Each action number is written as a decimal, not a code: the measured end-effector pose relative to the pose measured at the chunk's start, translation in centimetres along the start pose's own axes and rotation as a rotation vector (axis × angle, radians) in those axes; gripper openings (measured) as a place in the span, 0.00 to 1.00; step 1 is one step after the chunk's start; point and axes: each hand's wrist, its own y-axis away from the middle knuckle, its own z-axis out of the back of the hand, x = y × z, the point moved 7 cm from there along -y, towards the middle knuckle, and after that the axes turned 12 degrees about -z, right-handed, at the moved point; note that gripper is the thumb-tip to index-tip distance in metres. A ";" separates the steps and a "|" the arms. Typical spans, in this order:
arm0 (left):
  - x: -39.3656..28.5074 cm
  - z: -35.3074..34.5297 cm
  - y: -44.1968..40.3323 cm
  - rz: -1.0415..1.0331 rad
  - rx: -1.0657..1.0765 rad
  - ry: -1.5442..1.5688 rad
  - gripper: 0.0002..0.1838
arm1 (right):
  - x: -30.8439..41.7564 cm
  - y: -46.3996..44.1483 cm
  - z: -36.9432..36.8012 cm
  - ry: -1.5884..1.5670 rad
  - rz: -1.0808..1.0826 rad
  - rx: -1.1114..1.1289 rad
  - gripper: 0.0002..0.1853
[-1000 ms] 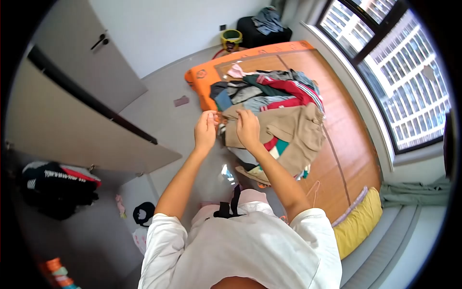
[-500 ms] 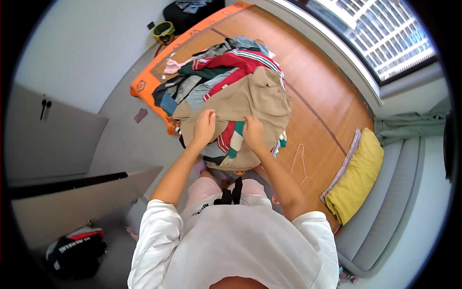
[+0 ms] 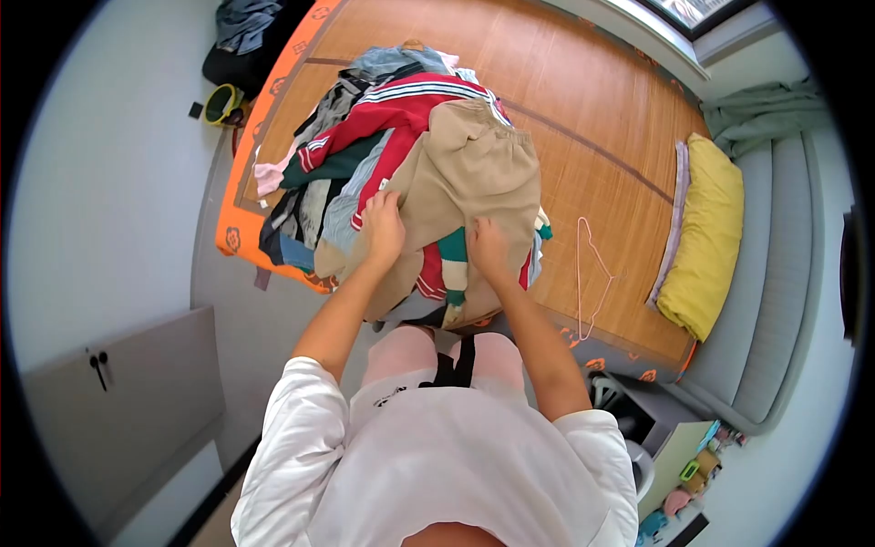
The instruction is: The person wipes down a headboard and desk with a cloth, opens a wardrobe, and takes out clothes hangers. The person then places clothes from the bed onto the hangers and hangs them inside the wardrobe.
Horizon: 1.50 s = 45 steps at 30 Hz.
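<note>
Khaki trousers (image 3: 474,169) with a gathered elastic waistband lie on top of a clothes pile, waistband toward the far side and legs toward me. My left hand (image 3: 383,230) is closed on the cloth at the left leg. My right hand (image 3: 488,246), slightly blurred, has its fingers curled on the other leg. Between the legs show a green and cream knitted piece (image 3: 454,260) and some red cloth. Behind the trousers lies a red track jacket (image 3: 401,108) with white-striped sleeves.
The pile rests on a bed mat (image 3: 583,100) with an orange border. A pink hanger (image 3: 581,273) lies to the right. Farther right are a folded yellow quilt (image 3: 706,237) and a grey sofa (image 3: 775,264). A yellow-rimmed bin (image 3: 221,107) stands at the far left.
My view has turned to the right and closer to the bed. The trousers lie straighter, and my left hand has shifted its hold slightly up along the left leg.
</note>
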 end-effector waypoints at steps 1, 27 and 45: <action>1.0 -0.9 -0.9 -0.012 0.023 0.011 0.16 | 0.2 -0.5 -0.7 0.057 -0.034 0.026 0.15; 10.6 2.3 -0.2 0.061 0.314 -0.251 0.08 | 5.0 0.4 -5.6 -0.200 -0.105 -0.110 0.13; -1.8 -6.4 -3.4 -0.606 0.631 -0.007 0.11 | -2.8 -6.0 -0.1 0.133 -0.044 -0.022 0.05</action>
